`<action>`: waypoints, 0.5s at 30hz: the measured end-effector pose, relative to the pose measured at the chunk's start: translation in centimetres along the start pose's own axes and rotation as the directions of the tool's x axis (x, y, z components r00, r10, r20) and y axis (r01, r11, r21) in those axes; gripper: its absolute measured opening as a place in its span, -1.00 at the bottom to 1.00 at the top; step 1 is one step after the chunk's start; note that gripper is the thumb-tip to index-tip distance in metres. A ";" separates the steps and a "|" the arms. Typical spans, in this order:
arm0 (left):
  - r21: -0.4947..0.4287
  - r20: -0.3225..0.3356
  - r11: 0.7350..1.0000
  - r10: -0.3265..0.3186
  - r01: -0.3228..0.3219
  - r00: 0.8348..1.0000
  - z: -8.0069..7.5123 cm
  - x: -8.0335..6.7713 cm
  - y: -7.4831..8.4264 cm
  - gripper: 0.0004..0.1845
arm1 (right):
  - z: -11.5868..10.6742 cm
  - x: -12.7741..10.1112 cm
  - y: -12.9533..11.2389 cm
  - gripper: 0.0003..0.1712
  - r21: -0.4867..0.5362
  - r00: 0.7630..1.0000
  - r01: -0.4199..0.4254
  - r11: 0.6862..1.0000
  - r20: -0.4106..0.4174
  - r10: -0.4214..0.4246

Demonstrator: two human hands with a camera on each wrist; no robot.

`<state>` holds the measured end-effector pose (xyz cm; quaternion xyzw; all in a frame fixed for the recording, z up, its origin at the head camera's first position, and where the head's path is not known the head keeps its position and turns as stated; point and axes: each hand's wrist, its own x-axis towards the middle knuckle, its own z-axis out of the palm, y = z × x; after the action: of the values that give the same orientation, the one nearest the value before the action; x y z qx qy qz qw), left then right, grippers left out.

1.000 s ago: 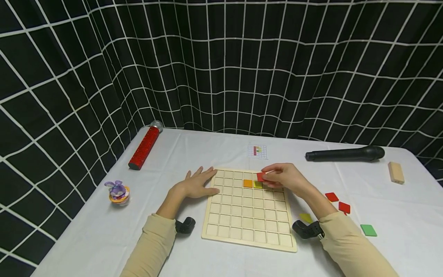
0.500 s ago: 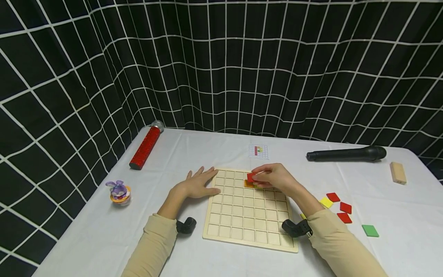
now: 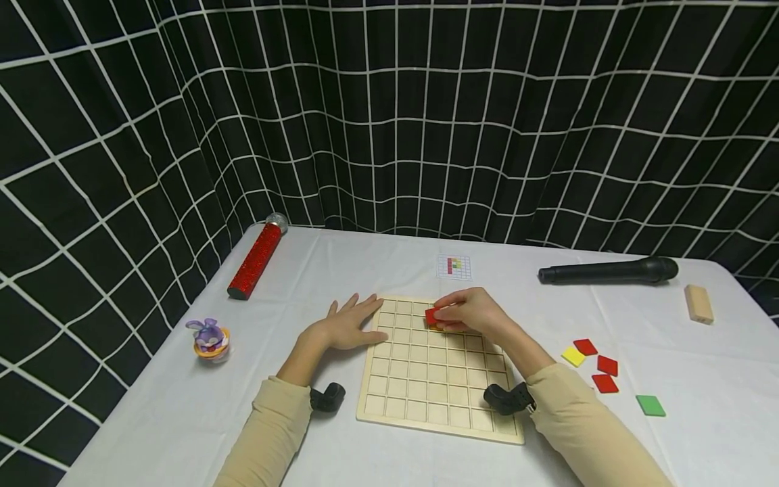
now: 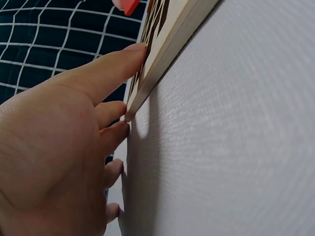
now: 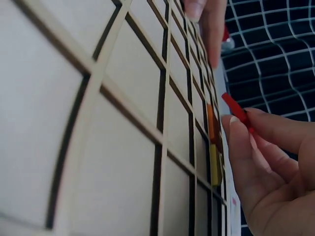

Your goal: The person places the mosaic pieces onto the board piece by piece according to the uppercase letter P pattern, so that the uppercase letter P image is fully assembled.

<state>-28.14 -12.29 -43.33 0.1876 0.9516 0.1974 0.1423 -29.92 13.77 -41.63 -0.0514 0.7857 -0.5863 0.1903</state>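
Observation:
My right hand (image 3: 475, 314) pinches a small red square tile (image 3: 431, 316) between thumb and fingers. It holds the tile over the far part of a wooden grid board (image 3: 426, 385). In the right wrist view the red tile (image 5: 232, 105) is tilted, just above an orange tile (image 5: 213, 125) and a yellow tile (image 5: 215, 164) set side by side in the grid. In the head view the right hand hides the yellow one. My left hand (image 3: 341, 331) rests spread at the board's far left corner, its thumb on the edge.
Right of the board lie loose red tiles (image 3: 607, 365), a yellow tile (image 3: 573, 356) and a green tile (image 3: 651, 406). A printed grid card (image 3: 454, 267) lies beyond it. Around stand a red microphone (image 3: 257, 260), black microphone (image 3: 608, 271), wooden block (image 3: 698, 304) and purple bunny figure (image 3: 208, 338).
My right hand has carried the red tile left along the board's far rows, from over the yellow tile to over the orange one. The left hand has stayed put.

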 end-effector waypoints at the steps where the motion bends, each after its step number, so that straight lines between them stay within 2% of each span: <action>1: 0.000 0.000 1.000 0.001 -0.001 1.000 0.0 0.0 0.0 -0.18 | 0.1 0.0 -0.1 -0.66 -0.001 1.000 -0.006 1.000 0.001 0.006; 15: -0.002 0.005 1.000 0.005 -0.005 1.000 0.0 0.0 -0.2 -0.18 | 1.6 0.8 -0.7 -0.69 -0.046 0.999 -0.050 0.998 -0.024 0.049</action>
<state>-28.24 -12.45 -43.41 0.1904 0.9507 0.1981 0.1442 -30.23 11.87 -41.50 -0.0296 0.8024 -0.5634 0.1944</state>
